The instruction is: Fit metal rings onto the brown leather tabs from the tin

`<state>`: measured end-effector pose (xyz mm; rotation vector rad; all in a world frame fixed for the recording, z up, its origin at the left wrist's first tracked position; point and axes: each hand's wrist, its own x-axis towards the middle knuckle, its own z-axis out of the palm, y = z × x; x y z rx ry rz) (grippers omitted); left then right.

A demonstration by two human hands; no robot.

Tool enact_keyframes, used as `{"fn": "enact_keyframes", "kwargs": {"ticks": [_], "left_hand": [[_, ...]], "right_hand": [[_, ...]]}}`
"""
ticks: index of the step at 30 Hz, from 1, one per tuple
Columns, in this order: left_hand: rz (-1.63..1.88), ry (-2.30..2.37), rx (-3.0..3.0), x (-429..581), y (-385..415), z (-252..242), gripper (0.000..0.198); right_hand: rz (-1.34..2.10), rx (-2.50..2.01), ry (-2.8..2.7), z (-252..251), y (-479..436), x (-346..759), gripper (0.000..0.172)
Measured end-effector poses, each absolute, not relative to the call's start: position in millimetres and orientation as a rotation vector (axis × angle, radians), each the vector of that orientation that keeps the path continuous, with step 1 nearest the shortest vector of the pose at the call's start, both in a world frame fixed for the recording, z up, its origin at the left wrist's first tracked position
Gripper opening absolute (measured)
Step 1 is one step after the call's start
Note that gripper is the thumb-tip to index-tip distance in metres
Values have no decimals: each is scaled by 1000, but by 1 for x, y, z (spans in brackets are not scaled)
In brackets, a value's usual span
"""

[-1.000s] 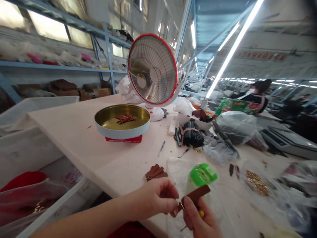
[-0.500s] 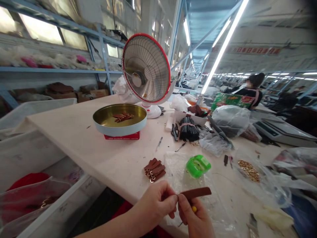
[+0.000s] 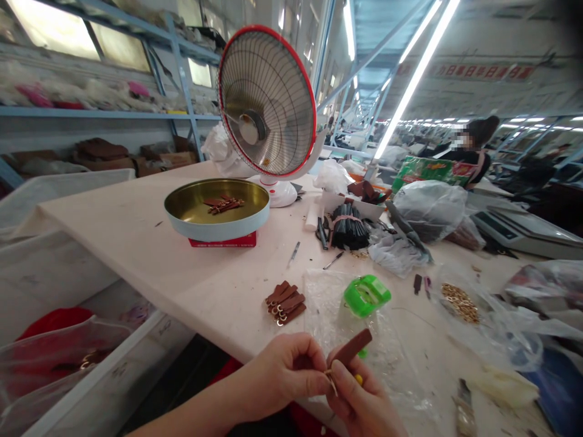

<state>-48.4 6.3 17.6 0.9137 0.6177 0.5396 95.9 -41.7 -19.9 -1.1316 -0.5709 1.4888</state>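
Note:
My left hand [image 3: 285,370] and my right hand [image 3: 359,403] meet at the table's front edge, both pinched on a brown leather strap [image 3: 350,348] that points up and to the right. A small gold ring [image 3: 330,376] shows at the strap's lower end between my fingertips. Something yellow [image 3: 358,380] shows in my right hand; what it is I cannot make out. A small pile of brown straps with rings [image 3: 285,302] lies just beyond my left hand. A green plastic container [image 3: 367,295] rests on a clear plastic bag [image 3: 328,297] ahead of my hands.
A round tin [image 3: 216,226] holding brown straps stands on a red box before a red-rimmed dish heater [image 3: 266,100]. Black strips [image 3: 348,233], plastic bags, loose gold rings [image 3: 460,302] and small tools lie across the table [image 3: 136,243]. Bins stand left. A person sits at far right.
The strap has tilted from nearly level to pointing up and right, and a ring now shows at its lower end. The view shifted slightly lower and closer.

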Motion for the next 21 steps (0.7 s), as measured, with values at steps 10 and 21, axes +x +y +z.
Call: {"fn": "enact_keyframes", "kwargs": {"ticks": [10,21], "left_hand": [[645,625,875,-51,11,2,35],[729,808,992,-34,0,3,27]], "right_hand": [[1340,-1284,-709,-2,-35,85,42],[950,-1406,-660,8,-48,70,41]]}}
